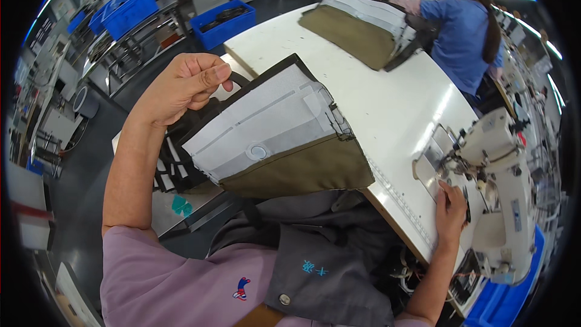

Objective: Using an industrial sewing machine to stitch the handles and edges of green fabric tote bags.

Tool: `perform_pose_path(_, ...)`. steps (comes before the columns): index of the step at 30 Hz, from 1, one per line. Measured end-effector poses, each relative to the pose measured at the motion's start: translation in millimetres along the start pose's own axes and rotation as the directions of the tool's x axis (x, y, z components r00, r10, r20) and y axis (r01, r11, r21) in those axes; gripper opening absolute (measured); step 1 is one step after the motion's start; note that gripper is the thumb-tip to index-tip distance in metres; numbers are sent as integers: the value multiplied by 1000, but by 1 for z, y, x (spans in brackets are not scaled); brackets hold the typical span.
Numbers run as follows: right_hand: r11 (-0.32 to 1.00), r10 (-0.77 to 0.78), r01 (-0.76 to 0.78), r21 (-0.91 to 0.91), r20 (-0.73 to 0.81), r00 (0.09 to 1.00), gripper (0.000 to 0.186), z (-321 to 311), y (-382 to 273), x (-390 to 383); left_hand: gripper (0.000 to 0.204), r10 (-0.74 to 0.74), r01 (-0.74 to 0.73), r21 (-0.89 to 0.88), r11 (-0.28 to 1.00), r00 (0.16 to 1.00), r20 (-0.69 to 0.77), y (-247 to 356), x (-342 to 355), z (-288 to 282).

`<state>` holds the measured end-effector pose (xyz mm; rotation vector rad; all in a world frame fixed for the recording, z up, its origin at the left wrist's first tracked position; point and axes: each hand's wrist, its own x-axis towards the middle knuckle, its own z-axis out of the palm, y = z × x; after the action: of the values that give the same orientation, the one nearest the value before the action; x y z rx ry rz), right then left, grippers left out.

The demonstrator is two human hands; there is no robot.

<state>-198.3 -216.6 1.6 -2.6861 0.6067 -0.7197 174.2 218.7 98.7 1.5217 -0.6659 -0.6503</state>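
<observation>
My left hand (196, 82) is raised at the left, fingers closed on the black strap of a half-sewn bag panel (290, 139). The panel has a pale grey backing with a small round disc, an olive-green fabric band and black edging. It hangs tilted over my lap and the table's near edge, loose threads along its right side. At the right, my right hand (451, 209) rests by the white sewing machine (502, 194), fingers bent together near its needle area. A slim dark tool shows beside those fingers; whether I hold it is unclear.
Another olive and grey panel (357, 27) lies on the far part of the white table (417, 103), near a person in blue (457, 39). Black pieces with white strips (172, 166) sit on a lower surface at left. Blue bins (224, 23) stand beyond.
</observation>
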Motion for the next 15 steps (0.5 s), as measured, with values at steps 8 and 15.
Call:
perform_pose_path(8, 992, -111, 115, 45, -73, 991, 15, -3, -6, 1, 39, -26, 0, 164, 987, 988, 155, 25, 49, 62)
perform_pose_path(15, 994, -105, 108, 25, -89, 990, 9, -5, -1, -4, 24, 735, -625, 624, 470, 668, 115, 108, 27, 107)
